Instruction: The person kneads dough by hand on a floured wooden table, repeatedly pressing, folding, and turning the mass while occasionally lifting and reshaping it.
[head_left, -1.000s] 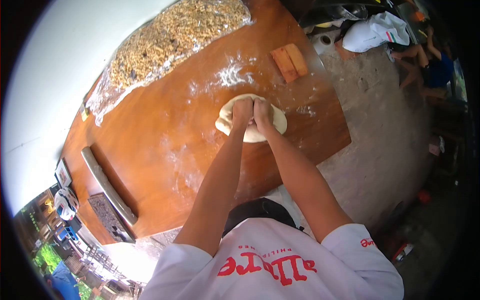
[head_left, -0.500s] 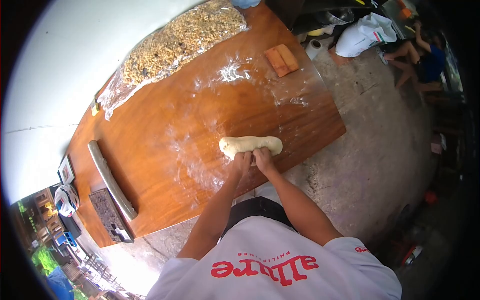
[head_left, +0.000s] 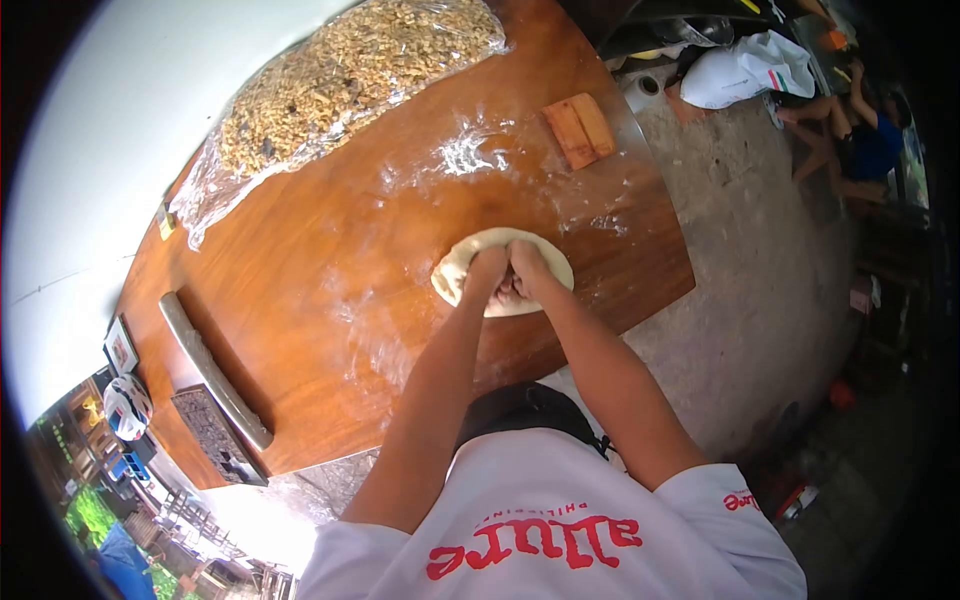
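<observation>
Two hands on one lump of dough, both fisted, knuckles pressing down. Left to right:

- Long grey bar (head_left: 215,372) and a dark slab (head_left: 218,436) lie at the far left end of the wooden table (head_left: 300,290), well apart from the hands. Likely parked there to leave the middle free.
- Clear bag of chopped brown bits (head_left: 345,75) lies along the wall edge, near the back, not touching the dough.
- Flour patch (head_left: 462,155) is dusted on the wood between bag and dough; thinner smears spread around the dough, probably to stop sticking.
- Dough (head_left: 470,250) sits flat on the table near its front edge, right of centre, spread into a rough oval.
- Left hand (head_left: 485,272): fingers curled in tight, closed fist, pressing into the dough's middle. Holds nothing, just bears on it.
- Right hand (head_left: 527,270): same, fingers curled shut, touching the left hand side by side. Arms run nearly straight down to it, which looks like body weight going into the press.
- Two orange-brown blocks (head_left: 581,130) lie beyond the dough toward the table's right end, apart from it.
- White plastic bag (head_left: 745,75) sits on the floor past the table corner; another person sits near it, hands not at the table.
</observation>
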